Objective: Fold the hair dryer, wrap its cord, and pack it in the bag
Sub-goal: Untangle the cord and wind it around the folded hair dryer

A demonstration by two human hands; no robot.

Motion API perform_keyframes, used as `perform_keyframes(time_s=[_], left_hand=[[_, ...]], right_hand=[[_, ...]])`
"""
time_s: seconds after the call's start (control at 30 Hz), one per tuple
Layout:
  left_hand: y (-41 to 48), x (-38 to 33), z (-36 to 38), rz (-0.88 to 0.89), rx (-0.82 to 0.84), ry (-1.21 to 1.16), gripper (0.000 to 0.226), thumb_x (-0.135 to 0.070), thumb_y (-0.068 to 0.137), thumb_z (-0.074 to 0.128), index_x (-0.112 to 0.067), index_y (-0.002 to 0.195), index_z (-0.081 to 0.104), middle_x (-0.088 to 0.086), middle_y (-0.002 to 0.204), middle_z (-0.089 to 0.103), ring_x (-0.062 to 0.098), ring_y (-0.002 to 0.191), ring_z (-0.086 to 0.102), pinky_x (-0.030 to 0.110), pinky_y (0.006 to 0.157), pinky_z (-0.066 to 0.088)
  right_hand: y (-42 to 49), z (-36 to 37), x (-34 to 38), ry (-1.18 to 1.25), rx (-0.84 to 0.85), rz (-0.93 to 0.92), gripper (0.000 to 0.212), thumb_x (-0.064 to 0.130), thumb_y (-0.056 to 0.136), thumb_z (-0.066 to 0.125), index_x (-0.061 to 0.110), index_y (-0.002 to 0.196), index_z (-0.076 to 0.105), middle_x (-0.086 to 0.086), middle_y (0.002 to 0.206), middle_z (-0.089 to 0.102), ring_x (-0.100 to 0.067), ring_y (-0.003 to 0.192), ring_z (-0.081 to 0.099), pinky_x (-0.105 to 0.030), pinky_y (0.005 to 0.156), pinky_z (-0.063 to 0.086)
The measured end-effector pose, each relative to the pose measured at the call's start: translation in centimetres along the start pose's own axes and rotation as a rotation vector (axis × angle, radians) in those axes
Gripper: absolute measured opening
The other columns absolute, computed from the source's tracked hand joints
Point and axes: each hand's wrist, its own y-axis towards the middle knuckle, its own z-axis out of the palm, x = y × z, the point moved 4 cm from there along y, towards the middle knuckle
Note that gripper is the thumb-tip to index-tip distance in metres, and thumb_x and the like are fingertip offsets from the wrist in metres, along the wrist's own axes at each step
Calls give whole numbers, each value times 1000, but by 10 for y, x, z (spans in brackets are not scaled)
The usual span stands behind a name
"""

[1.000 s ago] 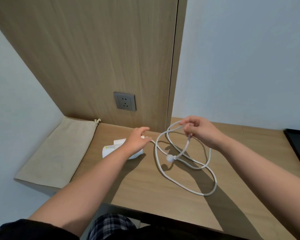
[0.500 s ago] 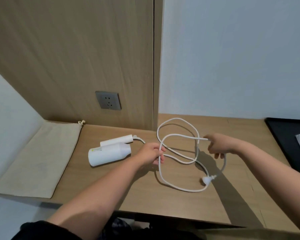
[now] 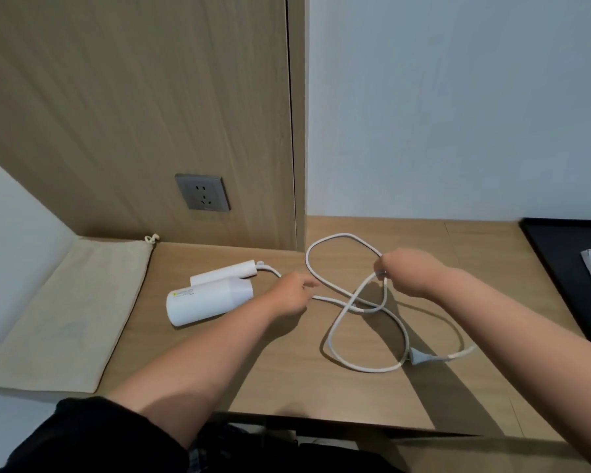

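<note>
Even, soft indoor light, fairly bright, with no glare. It falls from above and behind the person: both forearms throw long dark shadows forward-right across the surface (image 3: 458, 240), the right one broad and sharp-edged. The cord (image 3: 342, 312) casts only a thin shadow. Wide-angle bending slants the walls outward at the edges. The picture is slightly soft, compression-smeared; the hands look mildly blurred.

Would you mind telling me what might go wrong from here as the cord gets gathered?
The cord crosses itself in loose loops, so pulling with the right hand may tighten a tangle. The plug lies free and may drag. The hair dryer lies unheld, so a tug might shift it.
</note>
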Motion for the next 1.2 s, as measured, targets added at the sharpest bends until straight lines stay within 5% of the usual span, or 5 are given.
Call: perform_keyframes(time_s=[0.13,0.43,0.7,0.9,1.2], left_hand=[[12,-7,17,73,180,337,52,-10,96,46,-20,146,38,7,148,43,27,135,39,37,110,35],[10,13,34,149,184,689,20,-25,92,56,-15,109,60,10,117,52,26,114,43,36,90,37],[-7,8,-12,97,-178,164,18,-20,96,52,-11,83,62,5,81,63,24,77,56,34,69,44],[-13,7,-47,35,-334,-360,20,-6,95,51,-7,78,62,5,72,64,14,66,59,11,54,48],[-26,17,-64,-2,-259,-604,21,-8,98,49,-10,82,62,6,75,64,20,76,64,34,82,54]], right_hand=[[1,0,-23,-313,-153,141,27,4,88,47,12,107,65,-8,111,53,-27,106,52,-33,69,41],[5,9,-54,7,-267,288,31,16,85,53,7,116,54,-14,116,51,-33,107,50,-40,80,48],[-9,65,33,350,194,133,48,58,76,61,10,79,62,-3,73,61,-24,70,60,-33,64,49],[12,65,8,372,106,282,33,34,86,57,12,63,48,-8,72,54,-30,75,56,-27,63,38],[32,9,-74,432,-259,637,29,23,86,66,-4,98,64,-24,100,69,-37,92,65,-33,66,44]])
